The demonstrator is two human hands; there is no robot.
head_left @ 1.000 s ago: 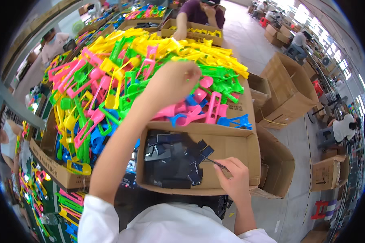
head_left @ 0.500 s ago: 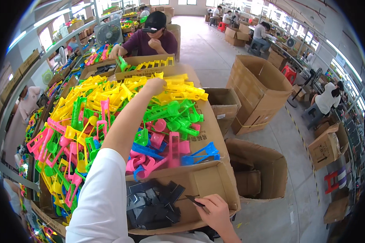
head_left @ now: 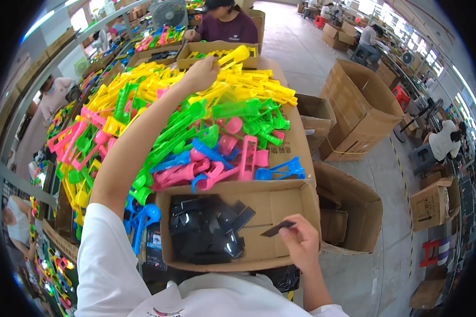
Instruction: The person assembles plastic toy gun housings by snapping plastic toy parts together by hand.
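Two bare hands are at work over a table heaped with bright plastic toy parts (head_left: 195, 127) in yellow, green, pink and blue. The left hand (head_left: 200, 74) reaches far across the heap and is closed around a yellow plastic piece (head_left: 234, 55), lifted just above the pile near a cardboard tray (head_left: 217, 48) at the far edge. The right hand (head_left: 301, 243) rests at the near right corner of an open cardboard box (head_left: 280, 203), pinching a small flat dark strip (head_left: 277, 228) between thumb and fingers. Inside that box, toward its left side, lies a loose clump of black plastic parts (head_left: 206, 235). Another person in a dark red shirt (head_left: 227, 26) sits beyond the table.
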